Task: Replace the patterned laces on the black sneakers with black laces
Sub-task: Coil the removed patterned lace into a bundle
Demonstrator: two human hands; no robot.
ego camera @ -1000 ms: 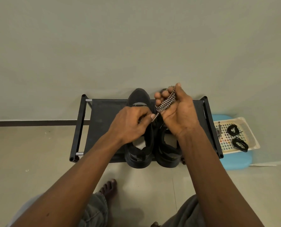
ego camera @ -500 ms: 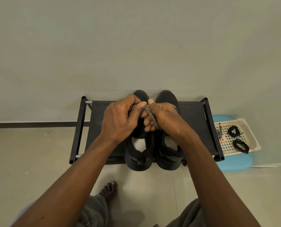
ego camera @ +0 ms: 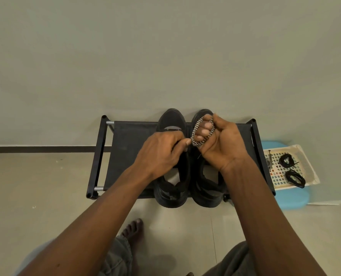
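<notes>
Plainly, the step in hand looks like bundling a removed lace. On the shoe rack [ego camera: 126, 156] the black sneakers [ego camera: 171, 120] stand side by side, toes to the wall, and no lacing shows on the parts not hidden by the hands. To the right, a basket [ego camera: 310, 166] on a blue stool [ego camera: 293, 198] holds two coiled black laces [ego camera: 287, 160] and what seems to be another patterned one. To do this well, each turn should lie flat beside the last at even tension. It should be snug enough to hold its shape, yet loose enough to slide off the fingers as one tidy coil for the basket. The free end should be fed out short, so that it cannot snag on the shoes. The right hand [ego camera: 223, 144] is raised over the right shoe, palm towards the person, its fingers [ego camera: 203, 132] curled and bunched as a spool. The thumb comes over the top, so this grip is closed round the patterned lace [ego camera: 195, 130] looped about them. The left hand [ego camera: 161, 154] sits lower, over the left shoe with knuckles up — its grip is a tight pinch of thumb and forefinger on the lace's tail, just beside the right fingers.
</notes>
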